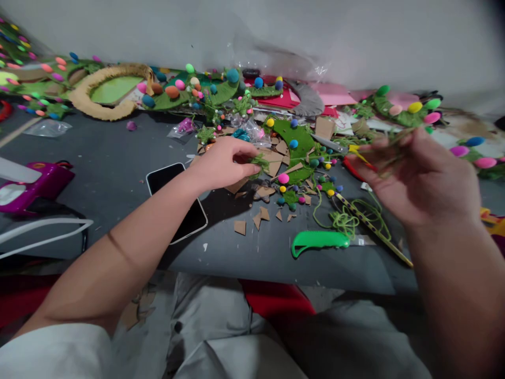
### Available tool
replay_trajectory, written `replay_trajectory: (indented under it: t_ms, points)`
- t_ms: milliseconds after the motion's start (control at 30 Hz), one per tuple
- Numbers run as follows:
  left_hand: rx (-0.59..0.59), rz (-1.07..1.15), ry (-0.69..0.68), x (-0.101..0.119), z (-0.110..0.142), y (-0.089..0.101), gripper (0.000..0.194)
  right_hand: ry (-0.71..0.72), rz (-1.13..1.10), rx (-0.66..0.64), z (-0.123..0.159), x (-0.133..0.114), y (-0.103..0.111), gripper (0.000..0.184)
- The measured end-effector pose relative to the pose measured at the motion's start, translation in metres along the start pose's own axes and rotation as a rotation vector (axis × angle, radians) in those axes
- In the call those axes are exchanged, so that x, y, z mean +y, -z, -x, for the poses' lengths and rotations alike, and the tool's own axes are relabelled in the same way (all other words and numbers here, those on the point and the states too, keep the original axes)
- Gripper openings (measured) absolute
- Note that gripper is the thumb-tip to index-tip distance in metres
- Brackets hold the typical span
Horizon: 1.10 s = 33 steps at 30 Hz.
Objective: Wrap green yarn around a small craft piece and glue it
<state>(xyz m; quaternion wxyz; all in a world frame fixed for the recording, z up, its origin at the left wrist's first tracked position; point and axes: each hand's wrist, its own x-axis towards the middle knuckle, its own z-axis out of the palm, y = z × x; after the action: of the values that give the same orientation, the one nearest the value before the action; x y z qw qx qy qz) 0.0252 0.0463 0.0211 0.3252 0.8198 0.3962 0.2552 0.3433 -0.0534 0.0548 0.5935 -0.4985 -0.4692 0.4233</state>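
Note:
My left hand (224, 163) is closed in a pinch on a small green yarn-wrapped piece (259, 165), above cardboard scraps (272, 160). Raised at the right, my right hand (430, 181) pinches green yarn (394, 150) between thumb and fingers; motion blurs it somewhat. A thin strand seems to run between the two hands. Below them lie a tangle of light green yarn (344, 223), a yellow patterned pencil-like stick (365, 226) and a green box cutter (320, 241) with its blade out. Behind sits a green crescent (294, 137) with coloured pompoms.
A phone (193, 221) lies under my left forearm. A purple glue-gun-like tool (43, 184) stands at the left. Scissors (329, 143) rest among the scraps. Along the wall are a tan wrapped ring (84, 102), a grey crescent (307, 100) and pompom-decorated green pieces (221, 92).

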Motion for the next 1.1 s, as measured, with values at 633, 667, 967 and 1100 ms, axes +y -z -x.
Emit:
replay_trajectory:
  t_ms: [633,667,967,1100]
  points:
    - [-0.012,-0.079,0.073,0.007,0.002,0.007,0.016,0.193,0.446,0.158,-0.004,0.008,0.022,0.018]
    - [-0.012,-0.075,0.077,0.007,0.002,0.007,0.017,0.103,0.284,0.12,-0.005,0.004,0.021,0.021]
    - [-0.019,-0.068,0.091,0.007,0.001,0.008,0.019,0.126,0.716,-0.14,0.011,-0.001,0.009,0.023]
    - [-0.02,-0.067,0.082,0.007,0.002,0.008,0.018,0.3,1.088,-0.241,0.01,0.01,0.01,0.014]
